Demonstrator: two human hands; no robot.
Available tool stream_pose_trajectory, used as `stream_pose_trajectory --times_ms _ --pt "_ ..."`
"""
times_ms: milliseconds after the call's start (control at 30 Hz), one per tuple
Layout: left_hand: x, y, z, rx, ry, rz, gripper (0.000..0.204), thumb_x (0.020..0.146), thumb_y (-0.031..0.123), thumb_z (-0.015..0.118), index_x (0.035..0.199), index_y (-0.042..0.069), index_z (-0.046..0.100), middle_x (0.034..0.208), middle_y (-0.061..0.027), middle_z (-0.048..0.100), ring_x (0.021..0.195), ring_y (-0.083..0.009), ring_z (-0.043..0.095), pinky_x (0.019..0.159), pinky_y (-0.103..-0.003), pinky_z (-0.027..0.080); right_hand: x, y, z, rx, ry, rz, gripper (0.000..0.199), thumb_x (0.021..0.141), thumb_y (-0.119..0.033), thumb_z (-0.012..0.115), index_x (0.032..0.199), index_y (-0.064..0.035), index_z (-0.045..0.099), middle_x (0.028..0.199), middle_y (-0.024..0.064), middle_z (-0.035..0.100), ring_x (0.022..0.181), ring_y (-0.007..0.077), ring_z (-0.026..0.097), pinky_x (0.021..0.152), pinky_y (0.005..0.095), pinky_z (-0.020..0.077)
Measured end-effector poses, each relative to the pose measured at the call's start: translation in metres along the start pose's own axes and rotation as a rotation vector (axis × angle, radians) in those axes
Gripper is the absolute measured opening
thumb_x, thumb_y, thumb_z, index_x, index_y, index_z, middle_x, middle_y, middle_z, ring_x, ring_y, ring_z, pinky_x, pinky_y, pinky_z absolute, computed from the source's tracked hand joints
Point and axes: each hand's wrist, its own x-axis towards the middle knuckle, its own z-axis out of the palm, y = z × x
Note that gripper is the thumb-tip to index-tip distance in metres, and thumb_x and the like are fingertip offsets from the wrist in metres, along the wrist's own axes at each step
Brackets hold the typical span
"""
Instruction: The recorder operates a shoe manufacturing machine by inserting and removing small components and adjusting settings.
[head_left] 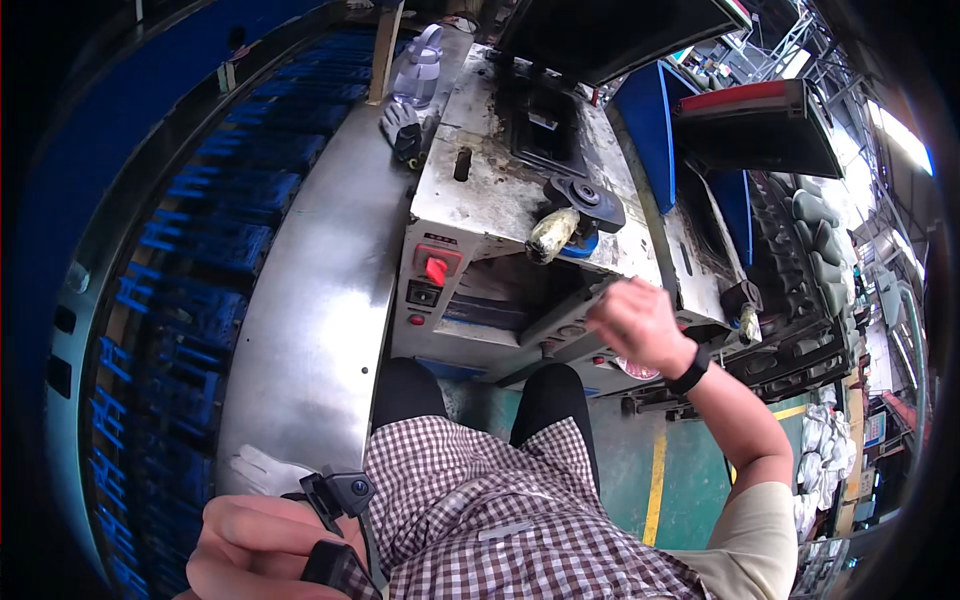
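Observation:
My left hand (255,550) is close up at the lower left, its fingers curled. A small black camera (357,487) on a black mount sits against those fingers; whether they grip it is hard to make out. Beside this hand a white glove (265,468) lies on the bare metal bench (310,290). My right hand (640,325), slightly blurred, is raised in front of the machine's front panel with its fingers closed; anything inside them is hidden. A black band (690,371) circles that wrist. Nearest to it is a cloth-wrapped handle (553,235) on a dark clamp-like part (585,203).
The worn white machine (480,190) has a red rotary switch (437,268) and a raised dark lid (610,40). A clear bottle (418,70) and a grey-black glove (402,132) are at the bench's far end. Blue racks (190,270) line the left; dark moulded pieces (815,220) stand right.

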Motion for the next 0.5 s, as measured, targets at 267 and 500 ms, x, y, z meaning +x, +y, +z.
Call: stream_pose_trajectory --times_ms 267,500 --pt "-0.001 -0.006 0.002 0.063 -0.060 -0.022 0.036 0.057 -0.011 0.079 0.064 0.002 0.046 0.061 0.0013 0.050 0.045 -0.0052 0.050 0.046 -0.009 0.043 0.066 0.002 -0.044 -0.082 0.122 0.003 0.011 0.075 -0.011 0.068 0.081 -0.0098 0.060 0.068 0.0041 0.052 0.063 0.0221 0.052 0.059 0.0333 0.0366" --pt "0.029 0.016 0.064 -0.339 0.183 0.225 0.026 0.075 0.007 0.068 0.087 0.010 0.046 0.074 -0.0067 0.052 0.057 -0.0161 0.051 0.055 -0.021 0.046 0.150 0.072 -0.036 0.046 -0.254 -0.022 0.021 0.087 -0.012 0.053 0.106 -0.0102 0.062 0.097 0.0110 0.065 0.088 0.0309 0.063 0.074 0.0393 0.0498"
